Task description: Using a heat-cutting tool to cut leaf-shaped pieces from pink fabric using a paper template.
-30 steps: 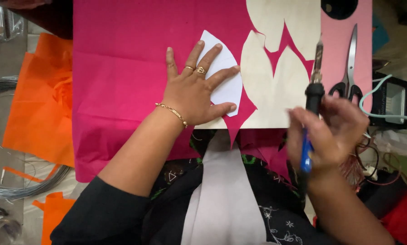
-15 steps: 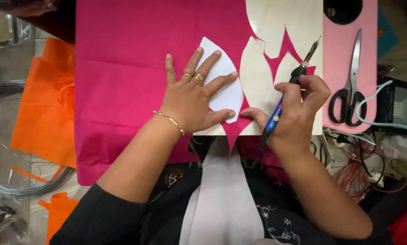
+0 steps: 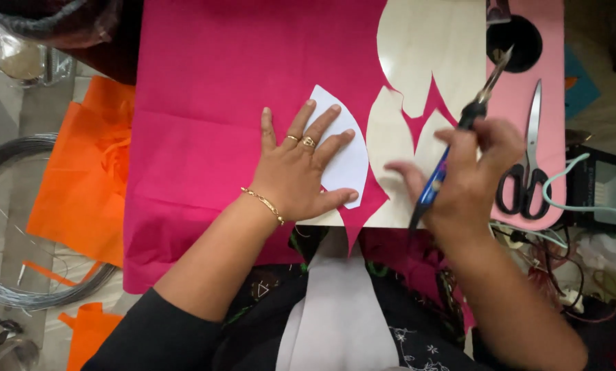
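Pink fabric [image 3: 253,82] covers most of the board, and a white paper template [image 3: 342,154] with one curved side lies on it. The left hand [image 3: 295,172] presses this template flat: the fingers [image 3: 325,124] are spread wide, the thumb lies along its lower edge, and the palm rests on the fabric just beside it. The long axis of the template runs from its pointed top, far from the person, down toward the lower edge of the board, with the curved side looking to the right.

The right hand [image 3: 469,175] is to the right of the template, near it but not touching. It is closed around a hot cutting tool [image 3: 459,137] with a blue and black handle; the metal tip points up and away to the right, over the bare pale board [image 3: 431,48] where pieces of fabric are already cut out. One finger of this hand reaches left toward the curved side. So the template lies to the left of the tool, and the left hand is the nearer one, directly on it.

Black-handled scissors [image 3: 528,165] lie on the light pink strip at the right, well apart from the template. Orange fabric [image 3: 81,192] and a coil of wire [image 3: 6,288] are on the left
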